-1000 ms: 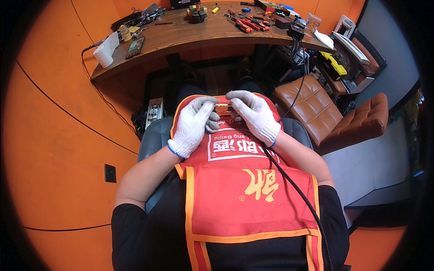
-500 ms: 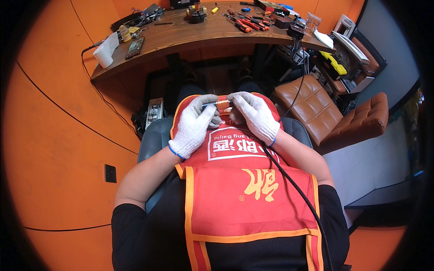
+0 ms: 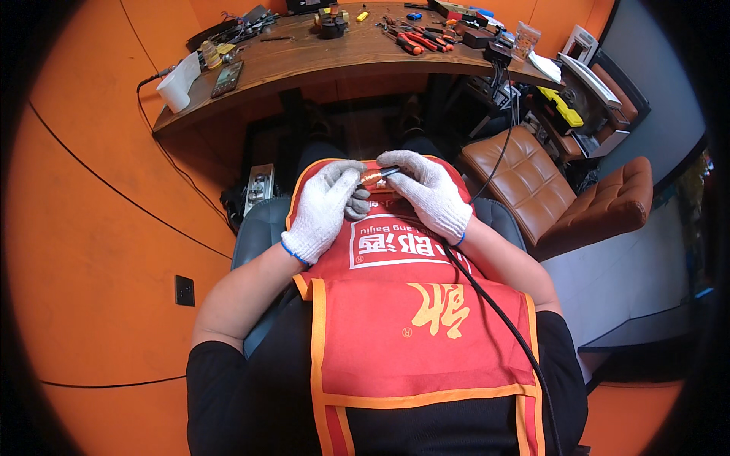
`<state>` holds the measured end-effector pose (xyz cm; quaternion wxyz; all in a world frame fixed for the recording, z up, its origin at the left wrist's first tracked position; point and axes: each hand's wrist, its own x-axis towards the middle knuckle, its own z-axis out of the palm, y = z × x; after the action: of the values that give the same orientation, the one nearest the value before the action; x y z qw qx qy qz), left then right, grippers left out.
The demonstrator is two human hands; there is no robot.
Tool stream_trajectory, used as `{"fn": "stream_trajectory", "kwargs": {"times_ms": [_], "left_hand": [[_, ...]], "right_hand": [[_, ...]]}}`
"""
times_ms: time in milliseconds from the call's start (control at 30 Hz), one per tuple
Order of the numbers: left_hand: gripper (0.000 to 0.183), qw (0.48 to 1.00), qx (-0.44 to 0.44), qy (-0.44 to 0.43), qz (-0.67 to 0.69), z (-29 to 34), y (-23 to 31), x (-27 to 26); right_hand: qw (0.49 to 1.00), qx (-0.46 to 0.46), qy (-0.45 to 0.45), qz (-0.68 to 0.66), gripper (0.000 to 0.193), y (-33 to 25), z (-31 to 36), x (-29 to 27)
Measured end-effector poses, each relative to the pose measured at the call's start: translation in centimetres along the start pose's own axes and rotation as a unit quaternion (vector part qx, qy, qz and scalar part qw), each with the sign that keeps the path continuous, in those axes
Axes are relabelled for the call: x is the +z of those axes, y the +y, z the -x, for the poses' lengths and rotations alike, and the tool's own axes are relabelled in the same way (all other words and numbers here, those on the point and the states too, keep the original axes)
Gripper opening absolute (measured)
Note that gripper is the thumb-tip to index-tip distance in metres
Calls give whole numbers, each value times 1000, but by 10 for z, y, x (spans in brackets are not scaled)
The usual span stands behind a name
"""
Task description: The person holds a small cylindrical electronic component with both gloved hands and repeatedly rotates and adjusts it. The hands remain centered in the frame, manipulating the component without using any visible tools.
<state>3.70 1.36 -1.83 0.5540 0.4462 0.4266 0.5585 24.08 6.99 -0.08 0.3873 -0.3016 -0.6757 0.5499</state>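
Observation:
Over my lap, both white-gloved hands hold a small slim cylinder [image 3: 370, 178], copper-coloured in the middle with a dark right end; its exact kind is unclear. My left hand [image 3: 327, 201] pinches its left end between thumb and fingers, which hide that end. At the other end, my right hand [image 3: 430, 190] has its fingers and thumb closed round the dark tip. The cylinder lies tilted, right end farther away. Beneath the hands spreads a red apron [image 3: 426, 349] with orange edging.
A black cable [image 3: 502, 327] runs across the apron from under my right wrist. Ahead stands a wooden desk [image 3: 304, 57] with several red-handled pliers [image 3: 414, 39], a phone [image 3: 227, 79] and a paper roll [image 3: 176, 90]. A brown chair [image 3: 525, 178] stands at the right.
The cylinder has turned from nearly level to tilted, its right end farther away. More of the dark tip shows. The right fingers have shifted slightly left and away; the left fingers have curled.

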Motion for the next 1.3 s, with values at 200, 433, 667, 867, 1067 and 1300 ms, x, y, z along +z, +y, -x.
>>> {"fn": "stream_trajectory", "kwargs": {"times_ms": [200, 433, 667, 867, 1067, 1300], "left_hand": [[28, 1000, 25, -1, -16, -1, 0, 1], [26, 1000, 8, 18, 6, 0, 2, 0], [26, 999, 45, 20, -11, 0, 1, 3], [27, 1000, -9, -6, -17, 0, 3, 0], [27, 999, 33, 9, -16, 0, -2, 4], [28, 1000, 15, -7, -11, 0, 0, 2]], "right_hand": [[996, 58, -32, -52, 35, -5, 0, -7], [997, 38, -3, -65, 34, -4, 0, -1], [998, 64, -7, -25, 35, -9, 2, -4], [999, -25, 18, 35, 37, 3, 0, 0], [992, 104, -29, -68, 35, 1, -1, -8], [998, 26, 45, -23, 39, 1, 1, 4]]}}
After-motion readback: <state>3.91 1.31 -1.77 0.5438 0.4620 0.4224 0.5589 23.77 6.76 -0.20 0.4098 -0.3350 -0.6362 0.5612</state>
